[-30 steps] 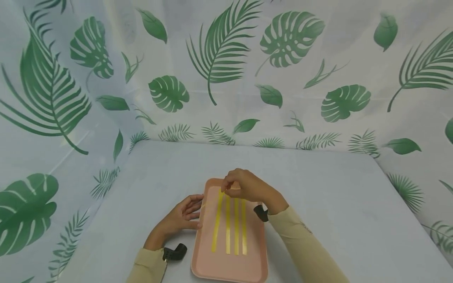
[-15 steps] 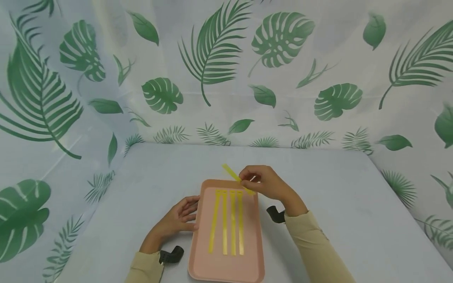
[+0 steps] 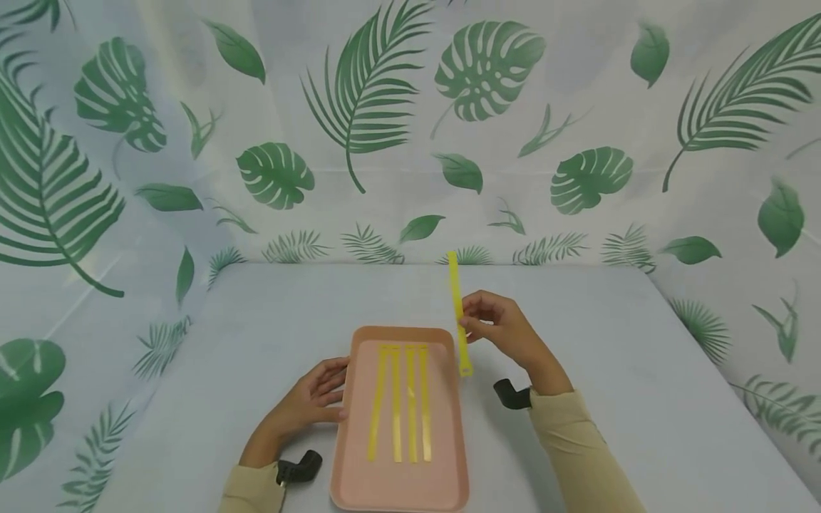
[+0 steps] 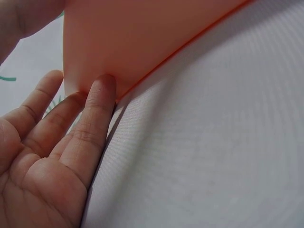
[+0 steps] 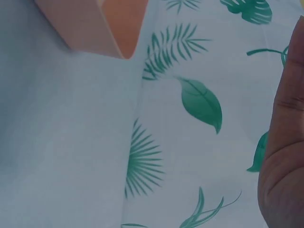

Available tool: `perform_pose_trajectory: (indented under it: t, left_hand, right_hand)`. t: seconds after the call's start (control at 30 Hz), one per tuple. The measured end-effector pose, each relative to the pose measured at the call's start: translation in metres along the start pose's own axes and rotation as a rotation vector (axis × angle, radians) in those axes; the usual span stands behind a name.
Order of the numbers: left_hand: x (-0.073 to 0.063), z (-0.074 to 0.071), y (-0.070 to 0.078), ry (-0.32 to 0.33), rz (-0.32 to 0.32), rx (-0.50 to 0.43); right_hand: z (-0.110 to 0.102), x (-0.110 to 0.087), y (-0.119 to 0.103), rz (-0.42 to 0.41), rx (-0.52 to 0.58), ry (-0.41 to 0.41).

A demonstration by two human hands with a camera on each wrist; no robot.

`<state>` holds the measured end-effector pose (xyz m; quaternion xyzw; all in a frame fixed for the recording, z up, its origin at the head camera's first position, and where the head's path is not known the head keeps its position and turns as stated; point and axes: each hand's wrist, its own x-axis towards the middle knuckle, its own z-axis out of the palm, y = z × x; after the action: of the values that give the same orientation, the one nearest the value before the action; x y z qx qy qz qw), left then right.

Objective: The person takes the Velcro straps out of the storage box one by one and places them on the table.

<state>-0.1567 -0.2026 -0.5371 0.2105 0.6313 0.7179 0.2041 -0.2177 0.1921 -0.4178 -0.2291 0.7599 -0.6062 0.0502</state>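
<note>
The pink tray (image 3: 399, 491) lies lengthwise away from the person on the table (image 3: 648, 370). At the tray's left side, the left hand (image 3: 304, 402) rests with its fingers a little apart and nearly straight, their tips against the outer wall and the thumb at the rim. That light contact seems meant to steady the tray rather than lift it.

Beyond the tray's far right corner, the right hand (image 3: 507, 324) pinches a yellow strip (image 3: 456, 292) between thumb and fingers. The grip falls partway along the strip, presumably because that balances so light and thin a piece; it stands nearly upright, its slotted end down beside the tray's right rim. Whether that end touches anything I cannot tell.

Inside the tray, four yellow strips (image 3: 412, 406) lie lengthwise with their wider ends toward the tray's far end. Three run about parallel; the leftmost slants, its near end toward the tray's left wall. The spacing probably keeps each one separate. Behind the tray hangs a leaf-patterned cloth (image 3: 385, 85).
</note>
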Motion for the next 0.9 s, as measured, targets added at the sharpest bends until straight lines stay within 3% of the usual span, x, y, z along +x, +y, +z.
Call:
perform_pose_trajectory:
  t: [0.43,0.9]
  left_hand:
    - [0.000,0.002,-0.003,-0.002,0.038,0.001]
    - [0.000,0.003,-0.001,-0.002,0.032,-0.002]
  right_hand:
    - [-0.019,-0.019,0.028,0.129,0.093,0.080]
    - [-0.030,-0.027,0.053,0.307,0.141,0.027]
